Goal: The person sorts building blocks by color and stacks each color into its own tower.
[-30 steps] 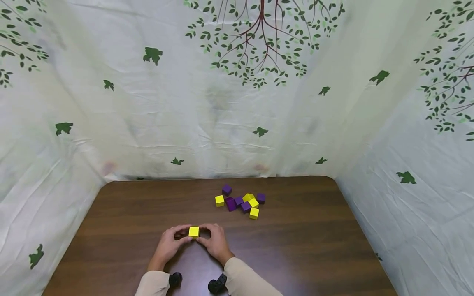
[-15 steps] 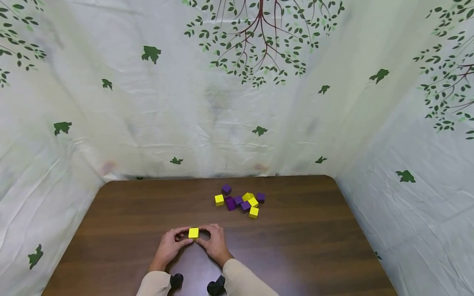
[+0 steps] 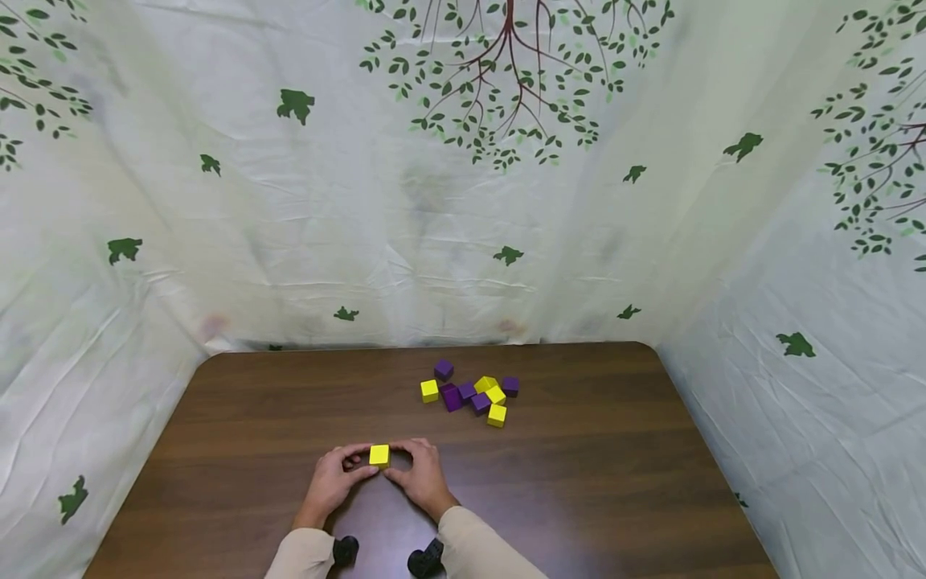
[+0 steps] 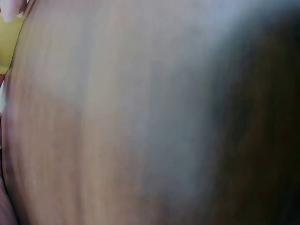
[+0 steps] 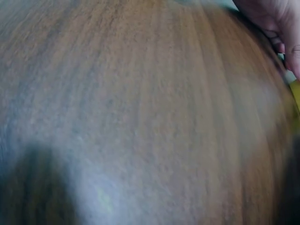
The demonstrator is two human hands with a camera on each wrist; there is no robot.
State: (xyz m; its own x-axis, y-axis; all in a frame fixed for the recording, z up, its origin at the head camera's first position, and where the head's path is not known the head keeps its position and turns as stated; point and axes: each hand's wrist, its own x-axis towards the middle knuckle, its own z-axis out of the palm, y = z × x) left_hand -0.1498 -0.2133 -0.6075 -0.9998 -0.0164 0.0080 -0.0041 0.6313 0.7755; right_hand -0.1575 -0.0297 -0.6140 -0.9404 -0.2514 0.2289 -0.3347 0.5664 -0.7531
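Toward the near side of the table, a yellow cube (image 3: 379, 456) sits between both hands in the head view. From its left side, my left hand (image 3: 334, 480) pinches it with thumb and fingertips. My right hand (image 3: 422, 478) pinches the same cube from the right. Fingertips of the two hands nearly meet behind and in front of it. In the left wrist view only an edge of the yellow cube (image 4: 7, 42) shows, at the far left. The right wrist view has a sliver of the yellow cube (image 5: 296, 93) at its right edge, below some fingers (image 5: 293, 51).
Farther back on the brown wooden table (image 3: 579, 474) lies a loose group of purple cubes (image 3: 451, 397) and yellow cubes (image 3: 497, 416), several of each. A white cloth (image 3: 434, 241) printed with leaves hangs behind the table and along its sides.
Nearly nothing differs: both hands stay on the yellow cube, with only a very slight shift of the fingers. The group of cubes behind has not moved.
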